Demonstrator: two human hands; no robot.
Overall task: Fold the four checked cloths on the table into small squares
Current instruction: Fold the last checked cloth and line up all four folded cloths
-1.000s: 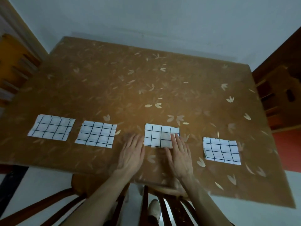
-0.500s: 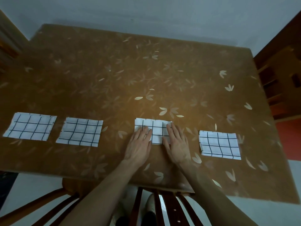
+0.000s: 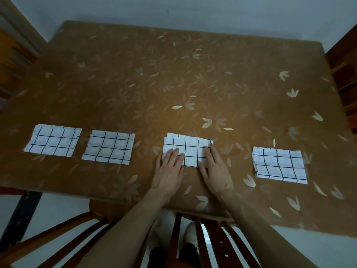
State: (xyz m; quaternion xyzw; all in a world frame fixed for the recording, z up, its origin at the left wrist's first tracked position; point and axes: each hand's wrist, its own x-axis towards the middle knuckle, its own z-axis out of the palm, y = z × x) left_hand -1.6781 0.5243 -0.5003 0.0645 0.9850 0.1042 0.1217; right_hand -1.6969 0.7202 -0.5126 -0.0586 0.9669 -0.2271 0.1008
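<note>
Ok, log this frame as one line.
left hand: flat on third cloth | right hand: flat on it | other three cloths: folded, untouched

cloths: four, white with thin black check lines, e.g. far-left cloth (image 3: 53,140) | bench (image 3: 173,78): brown-orange covering, pale cream leaf and petal print (some leaves bright, others faded) | wall (image 3: 173,8): plain grey-white | chair (image 3: 179,238): dark reddish-brown wood

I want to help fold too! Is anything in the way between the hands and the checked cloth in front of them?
No, nothing visible is. The left hand and right hand already lie flat on the third cloth, fingers straight. The other three folded cloths lie apart from it on the table.
</note>
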